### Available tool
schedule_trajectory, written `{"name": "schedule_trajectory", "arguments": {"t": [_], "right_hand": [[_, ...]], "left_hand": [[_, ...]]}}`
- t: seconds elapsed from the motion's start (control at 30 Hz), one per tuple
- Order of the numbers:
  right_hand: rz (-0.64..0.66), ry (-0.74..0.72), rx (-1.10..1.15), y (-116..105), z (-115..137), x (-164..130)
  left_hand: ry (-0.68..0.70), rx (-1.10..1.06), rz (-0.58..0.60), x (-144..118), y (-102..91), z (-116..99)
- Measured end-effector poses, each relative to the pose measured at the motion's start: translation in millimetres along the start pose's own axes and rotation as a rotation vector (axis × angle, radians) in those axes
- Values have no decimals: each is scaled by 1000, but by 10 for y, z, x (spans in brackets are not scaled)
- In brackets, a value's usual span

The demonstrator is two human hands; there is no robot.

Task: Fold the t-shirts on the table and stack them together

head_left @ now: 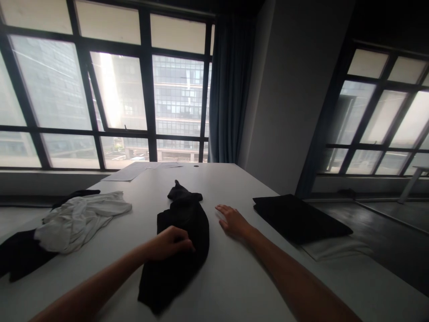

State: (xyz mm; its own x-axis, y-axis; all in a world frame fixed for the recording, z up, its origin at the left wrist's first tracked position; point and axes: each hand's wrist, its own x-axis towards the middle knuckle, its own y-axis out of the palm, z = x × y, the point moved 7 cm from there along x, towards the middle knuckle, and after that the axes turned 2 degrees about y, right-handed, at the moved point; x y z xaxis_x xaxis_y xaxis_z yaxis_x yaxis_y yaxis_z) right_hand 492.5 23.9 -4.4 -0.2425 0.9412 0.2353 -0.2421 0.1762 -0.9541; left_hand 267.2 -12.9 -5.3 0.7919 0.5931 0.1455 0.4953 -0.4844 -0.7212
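A crumpled black garment [182, 237] lies in the middle of the white table [234, 277]. My left hand [170, 242] rests on its near left part with the fingers curled into the cloth, pinching it. My right hand [233, 220] lies flat on the bare tabletop just right of the garment, fingers apart and holding nothing.
A white garment [80, 219] is heaped at the left over more black cloth [20, 257]. A folded black piece [298, 217] sits at the right edge on a folded white one [335, 248]. Papers [134, 171] lie at the far end by the windows.
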Motion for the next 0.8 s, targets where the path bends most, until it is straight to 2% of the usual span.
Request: {"name": "schedule_trajectory", "arguments": {"t": [0.1, 0.13, 0.17, 0.23, 0.27, 0.33, 0.47, 0.57, 0.6, 0.67, 0.8], "right_hand": [[18, -11, -4, 50, 40, 14], [21, -13, -9, 64, 56, 21], [23, -16, -14, 76, 72, 29], [21, -19, -25, 92, 99, 44], [18, -19, -30, 96, 108, 50], [1, -8, -40, 93, 109, 64], [-62, 34, -59, 65, 41, 95], [-78, 26, -28, 72, -18, 119], [-64, 18, -16, 86, -37, 125], [-25, 15, -14, 111, -78, 127], [-10, 108, -118, 54, -222, 106]], "left_hand": [[-154, 386, -250, -89, -416, 167], [-226, 491, -286, -120, -497, 260], [-303, 555, -277, -145, -529, 373], [-402, 569, -160, -167, -461, 576], [-396, 540, -87, -161, -383, 621], [-273, 455, 25, -121, -204, 545], [37, 239, 198, -56, 129, 56], [116, 121, 303, -36, 249, -147], [102, 112, 288, -25, 220, -128], [25, 161, 198, -14, 55, 42], [-223, 423, 0, -181, -513, 661]]}}
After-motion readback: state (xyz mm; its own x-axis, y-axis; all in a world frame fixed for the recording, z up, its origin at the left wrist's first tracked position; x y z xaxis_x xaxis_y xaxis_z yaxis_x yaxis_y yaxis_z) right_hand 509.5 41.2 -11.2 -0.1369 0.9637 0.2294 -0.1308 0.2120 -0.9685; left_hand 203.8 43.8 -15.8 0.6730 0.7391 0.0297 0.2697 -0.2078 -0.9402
